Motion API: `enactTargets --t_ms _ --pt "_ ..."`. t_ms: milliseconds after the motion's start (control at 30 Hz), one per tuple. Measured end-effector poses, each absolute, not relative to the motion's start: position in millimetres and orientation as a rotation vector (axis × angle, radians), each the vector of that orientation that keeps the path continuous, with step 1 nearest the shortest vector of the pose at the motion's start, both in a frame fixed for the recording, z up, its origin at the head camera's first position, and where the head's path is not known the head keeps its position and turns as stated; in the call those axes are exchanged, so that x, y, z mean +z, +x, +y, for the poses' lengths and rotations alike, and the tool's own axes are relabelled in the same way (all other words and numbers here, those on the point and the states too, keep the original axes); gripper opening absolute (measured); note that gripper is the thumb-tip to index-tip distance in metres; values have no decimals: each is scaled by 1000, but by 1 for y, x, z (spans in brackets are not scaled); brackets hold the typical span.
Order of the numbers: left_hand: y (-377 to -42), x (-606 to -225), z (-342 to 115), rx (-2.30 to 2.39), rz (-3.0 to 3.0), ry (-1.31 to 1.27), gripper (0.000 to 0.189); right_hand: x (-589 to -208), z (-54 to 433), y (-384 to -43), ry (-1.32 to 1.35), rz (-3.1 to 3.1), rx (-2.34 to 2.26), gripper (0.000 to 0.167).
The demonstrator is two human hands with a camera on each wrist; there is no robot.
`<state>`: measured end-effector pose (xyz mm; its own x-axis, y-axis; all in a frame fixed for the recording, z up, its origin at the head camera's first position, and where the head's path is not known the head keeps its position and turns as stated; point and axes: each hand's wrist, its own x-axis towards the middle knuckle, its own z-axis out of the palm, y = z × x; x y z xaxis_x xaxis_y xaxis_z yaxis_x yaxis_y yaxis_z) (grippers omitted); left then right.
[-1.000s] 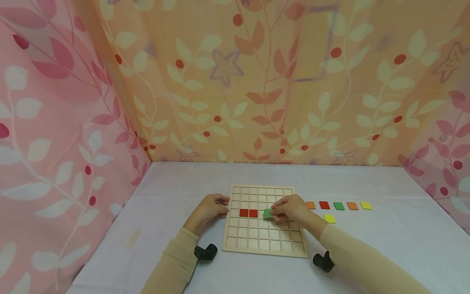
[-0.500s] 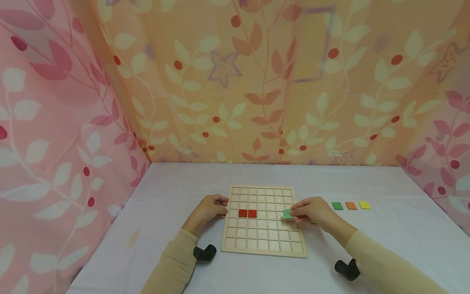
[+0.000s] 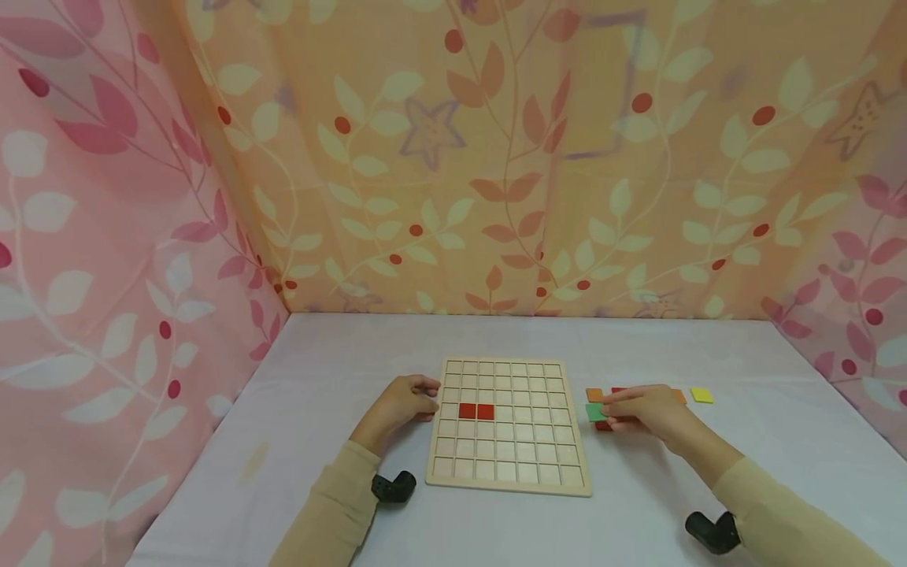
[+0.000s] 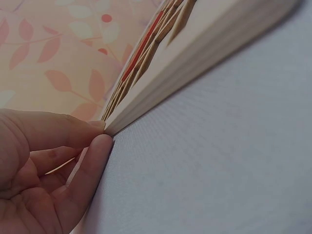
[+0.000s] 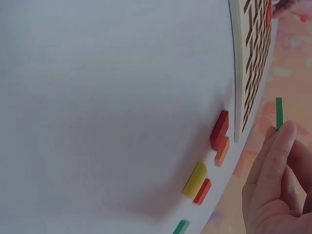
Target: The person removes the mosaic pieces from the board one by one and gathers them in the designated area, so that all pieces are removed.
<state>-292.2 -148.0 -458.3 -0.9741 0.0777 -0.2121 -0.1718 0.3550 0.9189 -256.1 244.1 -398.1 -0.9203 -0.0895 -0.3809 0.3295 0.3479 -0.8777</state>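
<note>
My right hand (image 3: 645,411) pinches a green square tile (image 3: 595,413) between thumb and fingertips, just right of the board. In the right wrist view this green tile (image 5: 279,113) stands edge-on above the fingertips, raised off the table. A wooden grid board (image 3: 510,465) lies flat, with two red tiles (image 3: 468,411) side by side in its cells. At the board's left edge my left hand (image 3: 400,405) rests its fingertips against the rim. The left wrist view has thumb and finger touching the board's side (image 4: 161,87).
Loose tiles lie right of the board: an orange tile (image 3: 594,394), a red tile (image 5: 220,129), a yellow tile (image 3: 702,395) and others partly behind my right hand. A white cloth (image 3: 340,346) covers the table. Patterned curtains (image 3: 425,197) stand behind and at the sides.
My right hand has carried the green tile rightward, from over the board's middle to beside the loose tiles. My left hand has stayed at the board's left edge.
</note>
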Motion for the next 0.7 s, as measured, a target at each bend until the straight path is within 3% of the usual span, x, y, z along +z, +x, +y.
enactTargets --t_ms 367,567,633,700 --pt "-291 -459 -149 1657 2409 -68 38 -402 274 -254 244 2306 -1574 42" --pt "-291 -457 -148 1678 2395 -75 38 -405 291 -255 287 2257 -1630 69" --pt "-291 -457 -148 1686 2390 -77 39 -406 297 -255 308 2239 -1639 66" --pt "-291 -457 -148 1685 2394 -73 38 -407 303 -256 322 2230 -1641 53"
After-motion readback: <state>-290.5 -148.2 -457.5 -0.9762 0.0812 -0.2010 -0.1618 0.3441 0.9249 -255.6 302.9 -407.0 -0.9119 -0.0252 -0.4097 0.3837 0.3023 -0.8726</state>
